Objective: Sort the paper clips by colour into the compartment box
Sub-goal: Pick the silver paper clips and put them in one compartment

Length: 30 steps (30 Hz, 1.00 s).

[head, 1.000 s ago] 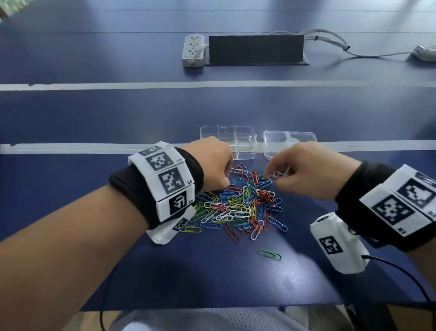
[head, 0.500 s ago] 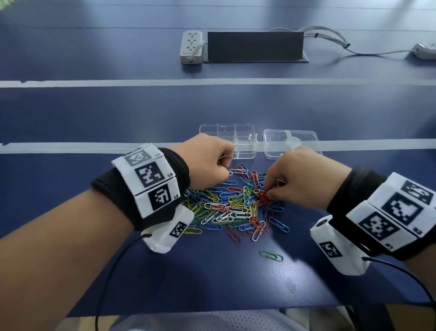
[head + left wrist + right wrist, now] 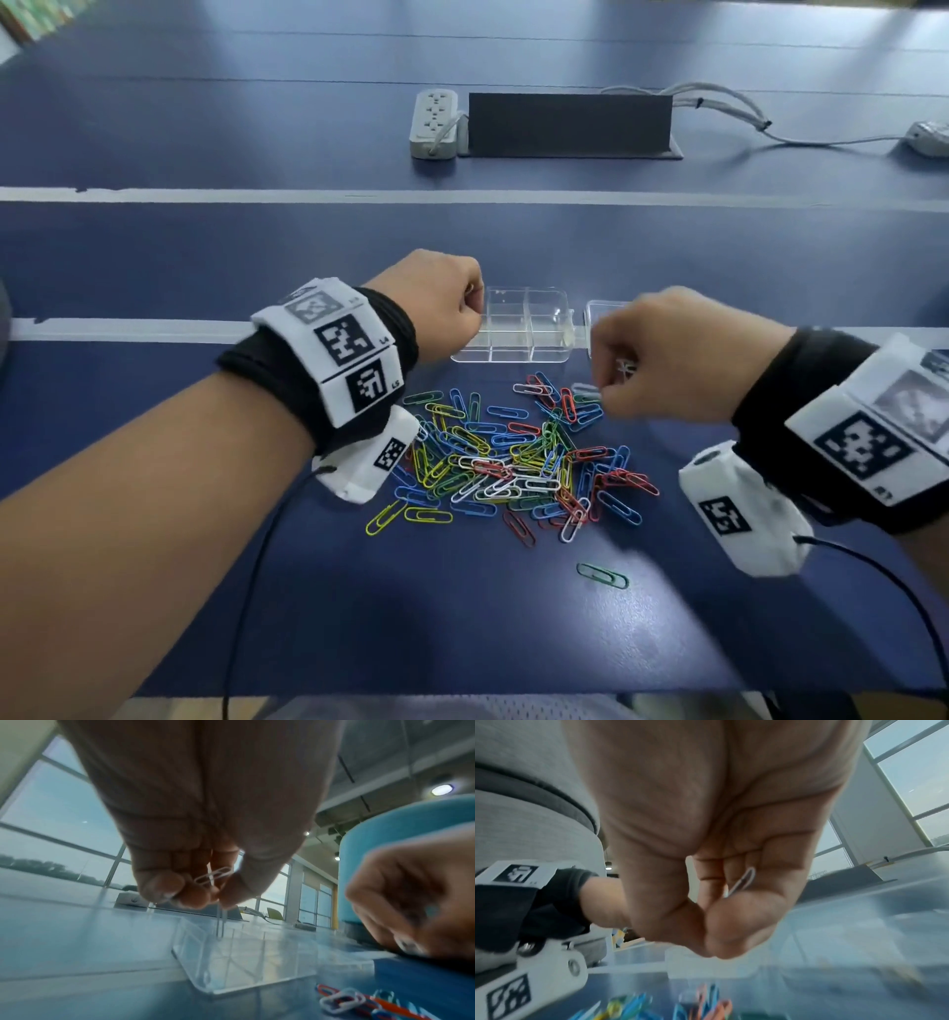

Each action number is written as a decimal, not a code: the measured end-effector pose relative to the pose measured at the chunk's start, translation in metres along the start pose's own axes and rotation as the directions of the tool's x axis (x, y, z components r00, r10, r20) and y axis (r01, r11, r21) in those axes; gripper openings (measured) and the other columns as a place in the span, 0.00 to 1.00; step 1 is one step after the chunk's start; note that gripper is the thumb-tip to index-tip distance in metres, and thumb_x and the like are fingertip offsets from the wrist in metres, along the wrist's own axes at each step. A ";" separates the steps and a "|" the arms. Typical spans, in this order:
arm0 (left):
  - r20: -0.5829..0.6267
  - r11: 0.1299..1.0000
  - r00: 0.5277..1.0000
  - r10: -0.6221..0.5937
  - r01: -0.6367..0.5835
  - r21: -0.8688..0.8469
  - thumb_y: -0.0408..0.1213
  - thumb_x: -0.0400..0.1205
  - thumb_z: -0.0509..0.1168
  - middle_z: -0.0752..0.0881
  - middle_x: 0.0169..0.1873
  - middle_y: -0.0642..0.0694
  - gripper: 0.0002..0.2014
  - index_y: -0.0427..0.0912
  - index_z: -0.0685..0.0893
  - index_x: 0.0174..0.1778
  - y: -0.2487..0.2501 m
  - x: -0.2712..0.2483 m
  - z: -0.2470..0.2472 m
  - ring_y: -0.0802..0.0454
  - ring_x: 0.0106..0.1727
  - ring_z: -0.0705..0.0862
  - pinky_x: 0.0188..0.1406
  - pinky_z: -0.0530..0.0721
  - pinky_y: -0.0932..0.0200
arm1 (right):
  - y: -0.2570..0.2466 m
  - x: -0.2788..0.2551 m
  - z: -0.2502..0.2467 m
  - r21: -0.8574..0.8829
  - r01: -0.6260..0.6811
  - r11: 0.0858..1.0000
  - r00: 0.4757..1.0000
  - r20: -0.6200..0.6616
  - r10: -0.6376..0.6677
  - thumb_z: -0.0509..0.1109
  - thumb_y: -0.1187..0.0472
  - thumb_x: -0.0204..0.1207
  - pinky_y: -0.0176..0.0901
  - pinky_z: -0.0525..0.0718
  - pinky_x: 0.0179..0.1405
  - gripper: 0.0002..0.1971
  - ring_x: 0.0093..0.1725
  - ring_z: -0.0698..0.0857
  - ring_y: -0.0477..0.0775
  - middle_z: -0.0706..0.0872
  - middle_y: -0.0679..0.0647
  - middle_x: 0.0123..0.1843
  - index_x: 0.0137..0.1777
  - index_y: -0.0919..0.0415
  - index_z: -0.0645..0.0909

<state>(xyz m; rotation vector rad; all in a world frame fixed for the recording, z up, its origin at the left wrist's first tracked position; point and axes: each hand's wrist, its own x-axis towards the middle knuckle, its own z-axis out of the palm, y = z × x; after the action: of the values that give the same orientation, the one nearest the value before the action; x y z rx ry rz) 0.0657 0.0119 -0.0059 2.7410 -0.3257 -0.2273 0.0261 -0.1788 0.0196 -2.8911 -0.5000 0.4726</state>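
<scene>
Head view: my left hand (image 3: 436, 303) pinches a white clip (image 3: 212, 877) at the left edge of the clear box (image 3: 518, 329) on the table (image 3: 462, 616). My right hand (image 3: 672, 354) curls round another white clip (image 3: 741, 881), right of the box. Near the box lies the mixed clip pile (image 3: 513, 462).

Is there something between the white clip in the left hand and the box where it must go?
Nothing visible. The left hand pinches white paper clips at the left end of the clear compartment box. The box is open, its compartments look empty, and the right hand is off to its right side.
</scene>
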 end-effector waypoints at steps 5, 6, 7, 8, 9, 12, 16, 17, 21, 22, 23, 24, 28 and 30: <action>0.031 0.994 0.998 0.055 -0.057 0.095 0.31 0.78 0.61 0.87 0.52 0.45 0.12 0.44 0.85 0.55 0.001 0.005 0.008 0.47 0.55 0.81 0.56 0.76 0.58 | -0.025 0.032 -0.015 0.055 0.008 0.998 0.998 -0.055 -0.005 0.71 0.59 0.67 0.34 0.76 0.41 0.04 0.31 0.78 0.49 0.77 0.44 0.24 0.37 0.48 0.83; 0.019 0.995 0.999 0.049 -0.051 0.086 0.31 0.78 0.62 0.87 0.51 0.46 0.13 0.45 0.84 0.56 0.000 0.004 0.007 0.49 0.51 0.81 0.54 0.76 0.59 | -0.031 0.040 -0.014 0.073 0.000 0.997 0.998 -0.057 0.005 0.70 0.60 0.67 0.35 0.78 0.42 0.04 0.30 0.79 0.49 0.77 0.44 0.24 0.38 0.49 0.85; 0.003 0.997 0.999 0.043 -0.043 0.066 0.31 0.77 0.64 0.87 0.49 0.47 0.14 0.46 0.83 0.57 -0.001 0.002 0.005 0.51 0.47 0.80 0.51 0.76 0.60 | -0.037 0.048 -0.014 0.095 -0.009 0.995 0.998 -0.061 0.015 0.70 0.60 0.68 0.36 0.81 0.43 0.05 0.27 0.78 0.46 0.78 0.45 0.24 0.40 0.49 0.86; -0.011 0.998 0.999 0.039 -0.038 0.039 0.30 0.76 0.65 0.87 0.47 0.48 0.15 0.46 0.83 0.58 -0.004 0.001 0.003 0.52 0.43 0.78 0.49 0.76 0.62 | -0.042 0.056 -0.013 0.117 -0.019 0.993 0.997 -0.066 0.027 0.69 0.60 0.68 0.38 0.84 0.44 0.06 0.26 0.78 0.45 0.78 0.46 0.25 0.41 0.51 0.87; -0.027 0.999 0.999 0.036 -0.035 0.011 0.30 0.75 0.65 0.87 0.46 0.49 0.17 0.47 0.83 0.58 -0.006 -0.001 0.002 0.53 0.41 0.78 0.48 0.76 0.62 | -0.048 0.063 -0.012 0.137 -0.029 0.990 0.997 -0.069 0.039 0.69 0.60 0.69 0.40 0.87 0.46 0.06 0.26 0.80 0.46 0.80 0.47 0.26 0.43 0.52 0.87; -0.088 0.998 0.996 -0.008 0.003 -0.056 0.29 0.74 0.65 0.87 0.44 0.50 0.19 0.48 0.83 0.60 -0.016 -0.008 -0.002 0.54 0.40 0.78 0.48 0.77 0.64 | -0.061 0.079 -0.010 0.158 -0.057 0.986 0.997 -0.044 0.064 0.67 0.63 0.71 0.48 0.89 0.52 0.09 0.39 0.89 0.57 0.85 0.53 0.32 0.48 0.58 0.88; -0.083 0.995 0.995 -0.063 0.057 -0.083 0.32 0.74 0.68 0.84 0.42 0.53 0.19 0.50 0.81 0.60 -0.029 -0.016 -0.002 0.54 0.40 0.78 0.47 0.77 0.62 | -0.072 0.090 -0.009 0.149 -0.095 0.984 0.995 -0.002 0.097 0.70 0.65 0.70 0.50 0.89 0.54 0.11 0.47 0.91 0.58 0.86 0.53 0.33 0.52 0.59 0.86; -0.077 0.994 0.995 -0.067 0.061 -0.086 0.33 0.73 0.69 0.84 0.42 0.53 0.18 0.50 0.82 0.59 -0.030 -0.018 -0.002 0.54 0.40 0.78 0.47 0.78 0.62 | -0.074 0.091 -0.009 0.145 -0.097 0.985 0.995 0.005 0.098 0.71 0.65 0.70 0.51 0.89 0.54 0.11 0.47 0.91 0.57 0.88 0.55 0.37 0.52 0.60 0.86; -0.060 0.996 0.997 -0.049 0.045 -0.078 0.34 0.73 0.68 0.85 0.42 0.51 0.14 0.47 0.84 0.55 -0.032 -0.022 -0.002 0.53 0.40 0.78 0.47 0.77 0.64 | -0.078 0.092 -0.007 0.140 -0.107 0.984 0.994 0.015 0.106 0.73 0.64 0.70 0.51 0.89 0.53 0.11 0.46 0.91 0.57 0.92 0.58 0.45 0.52 0.61 0.86; -0.046 0.997 0.998 -0.045 0.042 -0.071 0.35 0.73 0.68 0.85 0.41 0.51 0.13 0.47 0.85 0.54 -0.032 -0.022 -0.002 0.53 0.40 0.79 0.47 0.77 0.64 | -0.079 0.091 -0.007 0.139 -0.105 0.985 0.994 0.007 0.105 0.73 0.64 0.70 0.51 0.89 0.53 0.11 0.47 0.91 0.58 0.92 0.58 0.47 0.53 0.61 0.86; -0.035 0.997 0.998 -0.043 0.041 -0.064 0.35 0.73 0.69 0.85 0.41 0.51 0.12 0.47 0.86 0.53 -0.032 -0.022 -0.002 0.53 0.40 0.79 0.47 0.77 0.64 | -0.080 0.090 -0.007 0.135 -0.101 0.986 0.995 -0.006 0.102 0.73 0.63 0.70 0.51 0.89 0.53 0.12 0.47 0.91 0.59 0.91 0.58 0.48 0.53 0.60 0.85; -0.028 0.997 0.999 -0.043 0.041 -0.058 0.35 0.73 0.69 0.85 0.41 0.51 0.12 0.47 0.86 0.52 -0.031 -0.022 -0.002 0.53 0.40 0.79 0.47 0.76 0.64 | -0.081 0.089 -0.008 0.129 -0.095 0.987 0.995 -0.018 0.098 0.72 0.63 0.70 0.51 0.89 0.53 0.12 0.48 0.90 0.60 0.90 0.58 0.49 0.54 0.60 0.85; -0.020 0.998 0.999 -0.038 0.037 -0.054 0.36 0.74 0.69 0.87 0.42 0.51 0.10 0.47 0.86 0.51 -0.031 -0.026 -0.001 0.53 0.40 0.79 0.45 0.74 0.65 | -0.086 0.085 -0.010 0.089 -0.072 0.993 0.997 -0.033 0.075 0.68 0.62 0.73 0.49 0.88 0.52 0.13 0.48 0.89 0.60 0.86 0.57 0.42 0.57 0.59 0.84; -0.022 0.998 0.999 -0.034 0.033 -0.058 0.36 0.74 0.69 0.87 0.41 0.50 0.10 0.47 0.87 0.50 -0.030 -0.028 -0.001 0.53 0.40 0.79 0.45 0.74 0.65 | -0.087 0.083 -0.012 0.076 -0.069 0.995 0.996 -0.042 0.073 0.68 0.63 0.73 0.48 0.88 0.51 0.12 0.48 0.89 0.60 0.84 0.56 0.37 0.56 0.60 0.84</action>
<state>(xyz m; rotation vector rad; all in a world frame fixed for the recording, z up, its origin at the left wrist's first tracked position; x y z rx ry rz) 0.0451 0.0466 -0.0137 2.6920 -0.2631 -0.2106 0.0780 -0.0699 0.0265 -2.8482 -0.3655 0.4263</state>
